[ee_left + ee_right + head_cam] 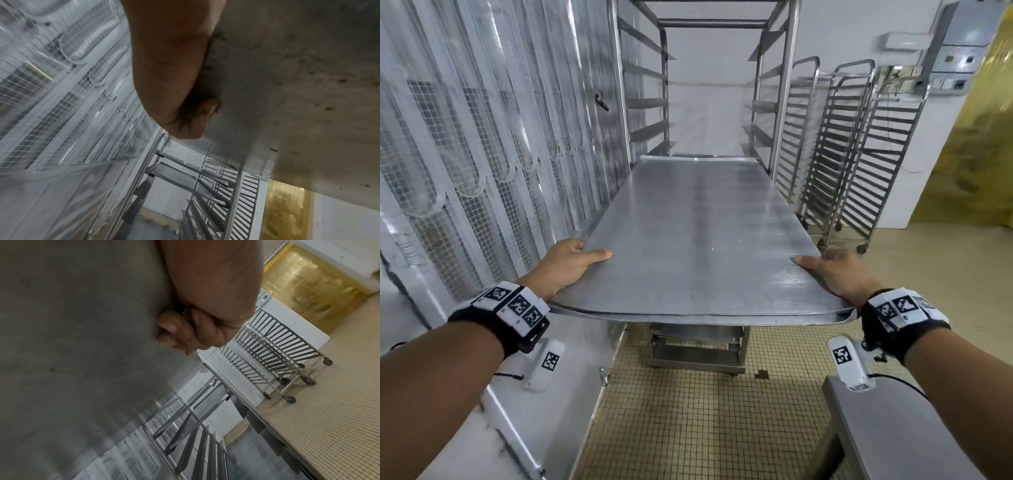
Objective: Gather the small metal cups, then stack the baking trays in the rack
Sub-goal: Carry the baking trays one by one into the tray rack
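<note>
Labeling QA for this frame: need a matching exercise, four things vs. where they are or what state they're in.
Things:
1. baking trays
2. left hand
3. tall rack
4. smaller wheeled racks

Places/states:
A. parked by the right wall
B. straight ahead, upper runners bare
C. held level at both near corners
D. grips the near left corner, thumb on top

Pairs: 1-C, 2-D, 3-B, 4-A

Baking trays (695,240): dull grey metal, underside brown-speckled. Rack (709,85) behind them: silver steel. Floor (688,428) below trays: beige small-square tile grid. Wrist bands (517,308): black, white tags with black square codes. Curtain (976,137) right of trays: translucent yellow.
</note>
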Demonstrator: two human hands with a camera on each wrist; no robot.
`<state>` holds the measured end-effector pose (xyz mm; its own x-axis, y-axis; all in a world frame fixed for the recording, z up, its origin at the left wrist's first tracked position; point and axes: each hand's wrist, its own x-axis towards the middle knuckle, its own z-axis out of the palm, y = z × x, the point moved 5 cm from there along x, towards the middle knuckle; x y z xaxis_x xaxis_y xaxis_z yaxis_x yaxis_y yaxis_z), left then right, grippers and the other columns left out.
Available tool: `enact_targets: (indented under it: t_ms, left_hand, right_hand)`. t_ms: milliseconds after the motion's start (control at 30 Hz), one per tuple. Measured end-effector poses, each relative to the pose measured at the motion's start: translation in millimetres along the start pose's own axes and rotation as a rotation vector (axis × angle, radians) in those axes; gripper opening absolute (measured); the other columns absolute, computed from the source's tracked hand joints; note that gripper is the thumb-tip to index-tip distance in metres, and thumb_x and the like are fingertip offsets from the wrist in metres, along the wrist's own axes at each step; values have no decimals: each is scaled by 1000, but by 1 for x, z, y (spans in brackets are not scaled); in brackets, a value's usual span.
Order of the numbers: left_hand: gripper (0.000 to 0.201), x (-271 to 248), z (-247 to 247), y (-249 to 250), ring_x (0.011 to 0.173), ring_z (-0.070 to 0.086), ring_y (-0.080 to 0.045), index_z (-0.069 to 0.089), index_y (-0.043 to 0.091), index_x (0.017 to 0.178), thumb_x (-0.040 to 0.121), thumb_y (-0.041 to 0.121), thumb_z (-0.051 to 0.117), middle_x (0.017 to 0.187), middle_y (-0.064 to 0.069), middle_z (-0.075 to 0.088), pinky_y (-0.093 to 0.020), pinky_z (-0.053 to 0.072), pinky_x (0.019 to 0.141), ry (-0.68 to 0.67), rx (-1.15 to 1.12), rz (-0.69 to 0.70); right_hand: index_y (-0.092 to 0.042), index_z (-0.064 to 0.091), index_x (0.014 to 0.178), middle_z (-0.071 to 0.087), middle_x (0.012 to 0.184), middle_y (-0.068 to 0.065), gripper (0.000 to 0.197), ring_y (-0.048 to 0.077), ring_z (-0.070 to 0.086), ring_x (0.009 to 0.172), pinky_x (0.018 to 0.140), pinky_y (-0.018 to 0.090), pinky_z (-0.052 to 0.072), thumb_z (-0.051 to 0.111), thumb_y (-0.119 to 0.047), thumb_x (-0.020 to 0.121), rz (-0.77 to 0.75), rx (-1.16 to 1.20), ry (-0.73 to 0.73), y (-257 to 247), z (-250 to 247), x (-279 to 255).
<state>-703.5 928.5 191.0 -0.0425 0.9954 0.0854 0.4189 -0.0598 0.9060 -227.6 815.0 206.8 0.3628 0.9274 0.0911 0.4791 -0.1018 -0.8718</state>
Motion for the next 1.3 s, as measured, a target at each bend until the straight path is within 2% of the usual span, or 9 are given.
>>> enact_targets:
  t_ms: [133, 233, 433, 533, 633, 800, 933, 1167, 1300]
  left_hand:
    - [18, 56, 2, -11, 66, 68, -12, 68, 17, 83, 85, 28, 82, 57, 19, 69, -26, 53, 64, -21, -6, -1]
    - [16, 96, 7, -18, 61, 70, -7, 68, 15, 84, 87, 26, 80, 57, 17, 69, -16, 50, 51, -57, -9, 7]
    - [35, 172, 15, -27, 81, 74, -23, 73, 6, 106, 84, 32, 83, 95, -8, 76, -30, 56, 71, -107, -19, -6]
    - [30, 196, 20, -27, 69, 73, -15, 73, 7, 107, 86, 28, 80, 90, -4, 75, -20, 52, 56, -111, -24, 0]
    - [21, 214, 24, -29, 62, 67, -10, 70, 12, 101, 88, 25, 79, 84, 2, 70, -16, 47, 47, -90, -6, 17]
    - [38, 246, 31, -47, 78, 73, -22, 73, 6, 111, 82, 29, 84, 101, -12, 76, -24, 53, 62, -88, -47, 8]
    - [38, 261, 36, -46, 74, 69, -13, 68, 7, 117, 86, 25, 81, 97, -5, 73, -16, 50, 49, -72, -50, 4]
    - [39, 305, 47, -39, 79, 72, -17, 69, 7, 117, 85, 25, 81, 101, -6, 76, -23, 53, 61, -87, -90, -5]
    - [24, 329, 52, -25, 67, 73, -11, 72, 10, 109, 88, 20, 78, 96, -6, 76, -19, 52, 54, -96, -69, 19]
  right_hand:
    - [-4, 60, 75, 55, 55, 6, 45, 18, 47, 49, 42, 20, 36, 79, -44, 81, 31, -15, 20, -1, 27, 39]
    - [-3, 63, 76, 58, 56, 5, 43, 12, 49, 42, 39, 16, 37, 77, -43, 82, 45, -43, 36, -4, 45, 70]
    - [-4, 64, 70, 66, 62, 5, 46, 19, 60, 55, 49, 20, 45, 75, -46, 83, 87, -89, 70, -12, 70, 115]
    - [-9, 61, 69, 61, 63, 2, 36, 16, 55, 56, 40, 11, 39, 76, -37, 86, 78, -79, 114, -18, 79, 130]
    - [-7, 71, 84, 72, 78, 6, 41, 21, 67, 70, 54, 23, 45, 79, -47, 80, 69, -109, 149, -13, 89, 150]
    - [-12, 66, 101, 70, 89, 1, 51, 15, 66, 78, 65, 27, 50, 80, -54, 75, 107, -100, 176, 4, 102, 177]
    - [-15, 64, 107, 68, 95, 2, 55, 15, 65, 80, 70, 29, 49, 78, -57, 75, 124, -124, 173, 5, 109, 196]
    - [-13, 62, 100, 69, 98, 4, 47, 19, 65, 83, 76, 30, 50, 80, -50, 77, 132, -82, 157, 0, 114, 244]
    - [-10, 62, 112, 69, 106, 5, 63, 23, 66, 92, 87, 36, 53, 79, -57, 74, 130, -100, 151, -5, 114, 273]
